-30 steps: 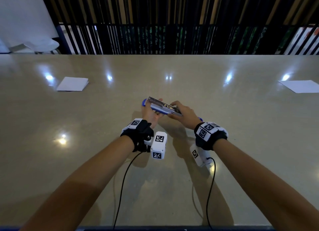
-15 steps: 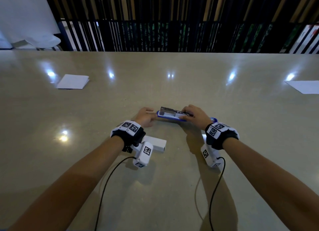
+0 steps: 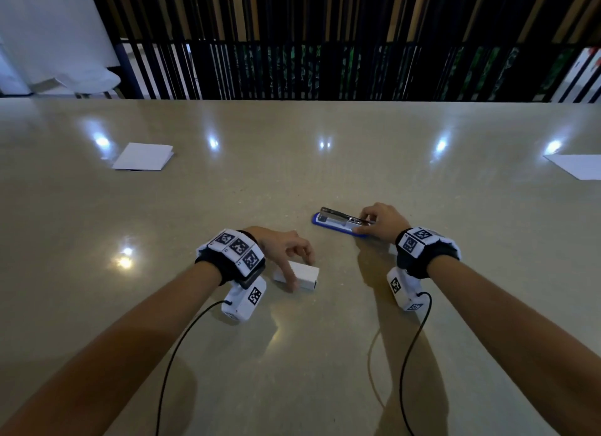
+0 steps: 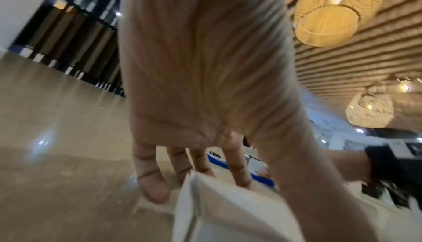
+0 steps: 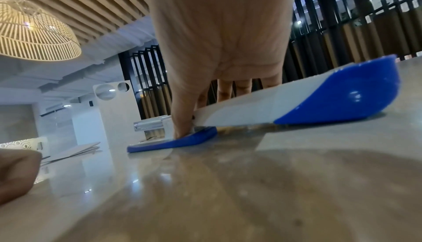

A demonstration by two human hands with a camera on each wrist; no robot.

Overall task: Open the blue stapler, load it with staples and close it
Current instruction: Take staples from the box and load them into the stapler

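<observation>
Opened blue stapler (image 3: 338,224) on the counter (image 3: 325,354), staple box (image 3: 300,275) nearby.

The right hand (image 3: 382,222) pinches the stapler's hinge end, its grip curled round it; the lid lies folded back behind. Left of the stapler and nearer the person, the left hand (image 3: 283,247) has its grip loosely around the white staple box, thumb and fingertips touching it.

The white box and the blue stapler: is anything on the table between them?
Nothing. In the head view only bare table lies between the white box and the stapler.
</observation>
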